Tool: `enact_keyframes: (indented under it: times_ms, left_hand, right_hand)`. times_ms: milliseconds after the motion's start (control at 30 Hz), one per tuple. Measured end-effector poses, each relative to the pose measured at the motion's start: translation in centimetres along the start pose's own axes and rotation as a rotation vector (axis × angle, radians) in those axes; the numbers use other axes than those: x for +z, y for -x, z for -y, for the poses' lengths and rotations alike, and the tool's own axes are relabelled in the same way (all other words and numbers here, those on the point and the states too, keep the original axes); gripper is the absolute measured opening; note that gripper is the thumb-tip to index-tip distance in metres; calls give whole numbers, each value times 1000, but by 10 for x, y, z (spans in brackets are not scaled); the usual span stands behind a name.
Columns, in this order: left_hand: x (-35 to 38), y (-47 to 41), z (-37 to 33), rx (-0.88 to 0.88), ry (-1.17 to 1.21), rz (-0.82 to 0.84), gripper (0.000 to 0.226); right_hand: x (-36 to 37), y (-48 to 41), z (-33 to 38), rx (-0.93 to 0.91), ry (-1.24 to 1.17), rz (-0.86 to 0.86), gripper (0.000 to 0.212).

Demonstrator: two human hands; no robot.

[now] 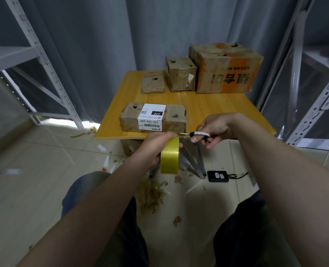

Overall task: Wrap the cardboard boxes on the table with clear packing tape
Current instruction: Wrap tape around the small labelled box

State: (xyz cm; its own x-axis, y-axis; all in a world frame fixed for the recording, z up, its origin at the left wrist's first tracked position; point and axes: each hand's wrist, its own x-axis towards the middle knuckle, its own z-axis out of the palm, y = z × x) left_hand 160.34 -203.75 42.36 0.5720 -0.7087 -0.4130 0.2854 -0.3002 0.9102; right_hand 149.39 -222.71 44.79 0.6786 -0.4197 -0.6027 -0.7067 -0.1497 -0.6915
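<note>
A long cardboard box (154,117) with a white barcode label lies near the front edge of the yellow table (208,110). Just below that edge my left hand (154,146) grips a roll of tape (169,156) that looks yellow. My right hand (214,130) holds a small cutter (198,134) with a black and white handle. Its blade points left toward the top of the roll, close to the box's front side. A small box (153,82), a medium box (181,74) and a large orange-printed box (225,68) stand at the back of the table.
Metal shelving (34,54) stands at the left and another rack (314,83) at the right. Grey curtains hang behind. Tape scraps (150,193) litter the tiled floor. A black device (217,176) with a cord lies by the table leg. Another box (130,148) sits under the table.
</note>
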Motion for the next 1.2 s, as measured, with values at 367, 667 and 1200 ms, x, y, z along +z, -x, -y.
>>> enact_keyframes:
  times_ms: [367,667,1200]
  left_hand:
    - [7,6,-3,-38,44,-37,17]
    - [10,11,-5,-26,43,-55,11]
    - [5,5,4,2,-61,-63,13]
  right_hand:
    - [4,4,5,4,4,-59,22]
    - [8,9,7,5,8,-76,27]
    - [24,-1,15,43,77,13,33]
